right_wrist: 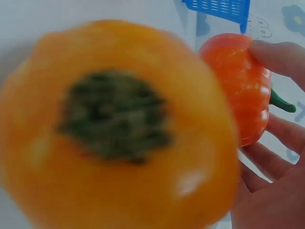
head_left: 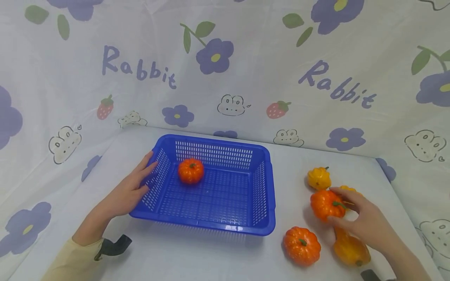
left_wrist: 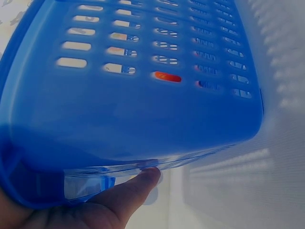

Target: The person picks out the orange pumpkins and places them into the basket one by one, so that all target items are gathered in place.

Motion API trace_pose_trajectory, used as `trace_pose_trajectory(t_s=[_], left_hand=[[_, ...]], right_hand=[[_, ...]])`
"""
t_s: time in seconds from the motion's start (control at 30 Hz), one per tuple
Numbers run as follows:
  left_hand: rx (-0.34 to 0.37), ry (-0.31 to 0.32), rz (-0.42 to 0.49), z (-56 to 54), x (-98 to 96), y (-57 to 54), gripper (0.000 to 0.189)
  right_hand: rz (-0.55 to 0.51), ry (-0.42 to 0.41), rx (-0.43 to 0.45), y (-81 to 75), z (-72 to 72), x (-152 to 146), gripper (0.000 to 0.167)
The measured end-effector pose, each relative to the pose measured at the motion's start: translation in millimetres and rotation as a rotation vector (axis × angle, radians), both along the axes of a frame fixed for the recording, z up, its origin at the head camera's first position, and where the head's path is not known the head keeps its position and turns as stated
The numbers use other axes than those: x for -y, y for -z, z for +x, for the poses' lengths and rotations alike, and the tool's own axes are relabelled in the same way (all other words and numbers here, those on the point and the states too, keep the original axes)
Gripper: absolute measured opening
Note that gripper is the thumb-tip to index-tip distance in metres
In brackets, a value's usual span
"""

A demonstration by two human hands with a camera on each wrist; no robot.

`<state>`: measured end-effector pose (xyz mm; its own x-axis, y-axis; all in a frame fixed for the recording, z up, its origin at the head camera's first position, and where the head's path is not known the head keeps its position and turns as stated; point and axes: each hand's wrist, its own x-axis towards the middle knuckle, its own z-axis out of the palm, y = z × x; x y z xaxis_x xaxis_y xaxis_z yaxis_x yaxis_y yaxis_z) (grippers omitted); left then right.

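A blue plastic basket (head_left: 211, 224) sits in the middle of the table with one small orange pumpkin (head_left: 191, 171) inside, toward its left. My left hand (head_left: 128, 191) rests against the basket's left rim, its fingers fairly straight. In the left wrist view the basket's slotted wall (left_wrist: 133, 109) fills most of the picture, with a finger (left_wrist: 138, 188) touching its edge. At the right, my right hand (head_left: 362, 216) holds another orange pumpkin (head_left: 327, 205) with a green stem between thumb and fingers. That pumpkin (right_wrist: 240, 90) also shows in the right wrist view.
Another orange pumpkin (head_left: 302, 246) lies right of the basket's near corner. A yellow gourd (head_left: 319, 178) stands behind the held pumpkin, and a longer orange-yellow gourd (head_left: 351, 249) lies under the right hand. One more yellow piece (head_left: 349, 190) is partly hidden. A printed cloth (head_left: 246, 78) hangs behind.
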<state>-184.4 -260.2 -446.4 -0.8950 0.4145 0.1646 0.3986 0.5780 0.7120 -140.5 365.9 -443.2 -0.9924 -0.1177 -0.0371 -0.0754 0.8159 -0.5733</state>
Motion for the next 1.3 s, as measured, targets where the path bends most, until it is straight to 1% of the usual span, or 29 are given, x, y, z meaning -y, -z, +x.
trace_pose_trajectory(t_s=[0.13,0.33,0.43,0.63,0.83,1.07,1.2,1.3], left_hand=[[-0.007,0.0,0.0,-0.4,0.0,-0.8,0.068],[0.005,0.008,0.006,-0.1,0.1,-1.5,0.068],[0.007,0.011,0.005,0.2,0.0,-1.9,0.067],[0.01,0.014,0.005,0.2,0.4,-3.2,0.067],[0.008,0.014,0.003,0.1,0.4,-3.8,0.067],[0.013,0.011,0.008,0.6,0.0,-3.2,0.067],[0.014,0.006,0.005,0.6,0.2,-3.2,0.068],[0.014,0.006,0.007,0.3,0.0,-2.9,0.068]], right_hand=[[0.001,-0.012,-0.025,-9.8,-3.5,6,0.09],[0.025,-0.048,-0.103,-24.8,-8.0,11,0.086],[0.02,-0.066,-0.125,-30.6,-10.1,13,0.084],[0.0,-0.087,-0.142,-40.4,-12.4,20,0.082],[-0.017,-0.129,-0.202,-48.1,-18.5,28,0.079],[0.015,-0.135,-0.178,-61.3,-25.4,40,0.079],[0.044,-0.138,-0.196,-66.7,-28.1,50,0.077],[0.033,-0.149,-0.206,-70.0,-31.2,57,0.078]])
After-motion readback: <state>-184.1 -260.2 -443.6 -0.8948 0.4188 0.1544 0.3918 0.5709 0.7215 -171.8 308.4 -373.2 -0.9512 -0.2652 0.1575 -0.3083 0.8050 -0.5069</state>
